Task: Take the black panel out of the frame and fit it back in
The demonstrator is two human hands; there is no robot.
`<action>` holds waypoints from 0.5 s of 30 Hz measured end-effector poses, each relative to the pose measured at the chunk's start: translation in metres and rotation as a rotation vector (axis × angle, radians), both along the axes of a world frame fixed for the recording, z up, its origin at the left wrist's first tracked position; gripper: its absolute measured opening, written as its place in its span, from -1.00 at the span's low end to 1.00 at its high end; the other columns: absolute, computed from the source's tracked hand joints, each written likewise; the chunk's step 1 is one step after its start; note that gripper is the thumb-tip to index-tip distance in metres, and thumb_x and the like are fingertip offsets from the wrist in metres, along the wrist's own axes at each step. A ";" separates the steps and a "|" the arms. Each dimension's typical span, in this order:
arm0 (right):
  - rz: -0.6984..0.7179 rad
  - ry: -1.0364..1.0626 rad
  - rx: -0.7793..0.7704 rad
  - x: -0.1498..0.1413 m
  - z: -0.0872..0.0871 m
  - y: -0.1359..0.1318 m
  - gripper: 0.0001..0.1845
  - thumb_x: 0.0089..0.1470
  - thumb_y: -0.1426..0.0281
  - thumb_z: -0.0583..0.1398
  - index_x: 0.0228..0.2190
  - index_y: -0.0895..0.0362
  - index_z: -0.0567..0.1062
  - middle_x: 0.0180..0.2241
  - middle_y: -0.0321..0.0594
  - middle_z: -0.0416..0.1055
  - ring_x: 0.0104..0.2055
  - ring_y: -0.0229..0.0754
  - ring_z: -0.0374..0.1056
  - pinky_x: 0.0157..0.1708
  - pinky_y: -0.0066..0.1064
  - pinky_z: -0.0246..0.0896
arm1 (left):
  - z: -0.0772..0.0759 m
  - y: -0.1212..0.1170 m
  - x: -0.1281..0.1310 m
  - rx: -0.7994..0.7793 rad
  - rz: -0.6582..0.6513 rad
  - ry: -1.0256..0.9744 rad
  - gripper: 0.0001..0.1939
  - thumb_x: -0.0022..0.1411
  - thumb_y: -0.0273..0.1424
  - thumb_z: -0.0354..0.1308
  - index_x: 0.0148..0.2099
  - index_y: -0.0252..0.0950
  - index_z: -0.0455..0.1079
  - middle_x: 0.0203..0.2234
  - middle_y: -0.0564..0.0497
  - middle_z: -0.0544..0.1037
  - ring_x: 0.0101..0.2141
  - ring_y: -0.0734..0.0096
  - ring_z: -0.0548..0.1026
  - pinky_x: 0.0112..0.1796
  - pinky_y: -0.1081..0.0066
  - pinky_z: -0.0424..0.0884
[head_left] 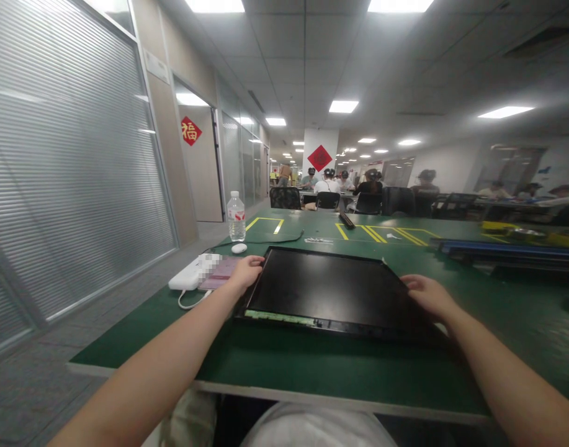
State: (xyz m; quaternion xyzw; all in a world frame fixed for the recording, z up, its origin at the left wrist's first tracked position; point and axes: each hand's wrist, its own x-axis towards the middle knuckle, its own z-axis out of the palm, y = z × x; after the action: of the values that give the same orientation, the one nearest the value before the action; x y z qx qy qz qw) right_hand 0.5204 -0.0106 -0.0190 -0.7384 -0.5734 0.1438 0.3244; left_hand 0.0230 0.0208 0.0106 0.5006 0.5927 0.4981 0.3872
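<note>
A black flat display panel (331, 288) lies in front of me on the green table (349, 372). Along its near edge runs a pale green strip (279, 318), bright on the left half. My left hand (247, 273) is closed on the panel's left edge, thumb and fingers near the far left corner. On the opposite side, my right hand (428, 295) grips the right edge, with its fingertips partly hidden behind the frame. Whether the panel rests fully flat or is slightly raised, I cannot tell.
Left of the panel are a white power bank (184, 279) with a cable, a pinkish flat device (219, 273), a white oval case (239, 248) and a water bottle (236, 217). Blue-black strips (498, 249) lie at right. Several people sit farther back.
</note>
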 end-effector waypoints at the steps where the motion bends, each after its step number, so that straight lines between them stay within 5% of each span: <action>1: -0.004 -0.010 0.000 0.000 0.001 0.000 -0.52 -0.14 0.55 0.18 -0.12 0.12 0.59 -0.28 -0.19 0.56 -0.33 -0.19 0.47 -0.34 -0.45 0.28 | -0.001 0.001 0.000 -0.019 0.000 -0.004 -0.64 0.01 -0.69 0.17 -0.12 -0.33 0.51 -0.26 -0.10 0.68 -0.36 0.35 0.62 -0.33 0.46 0.49; 8: -0.016 -0.059 0.027 -0.007 0.003 -0.003 -0.56 -0.11 0.52 0.19 -0.13 0.12 0.60 -0.37 -0.22 0.55 -0.38 -0.20 0.44 -0.36 -0.45 0.25 | -0.003 0.008 -0.004 -0.104 0.001 -0.012 -0.65 0.05 -0.64 0.19 -0.08 -0.34 0.53 -0.51 -0.01 0.63 -0.49 0.33 0.58 -0.38 0.41 0.48; 15: -0.076 -0.075 0.056 -0.012 0.000 -0.006 -0.53 -0.12 0.53 0.17 -0.12 0.12 0.61 -0.32 -0.18 0.57 -0.35 -0.17 0.46 -0.34 -0.41 0.25 | 0.001 0.011 -0.004 -0.136 -0.007 -0.082 -0.66 0.08 -0.59 0.23 -0.06 -0.31 0.52 -0.55 0.05 0.60 -0.54 0.35 0.57 -0.38 0.40 0.51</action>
State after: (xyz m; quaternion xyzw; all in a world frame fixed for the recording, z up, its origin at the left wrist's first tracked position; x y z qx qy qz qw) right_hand 0.5080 -0.0170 -0.0189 -0.7552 -0.5604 0.0874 0.3285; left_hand 0.0193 0.0321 0.0119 0.4542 0.6071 0.4757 0.4460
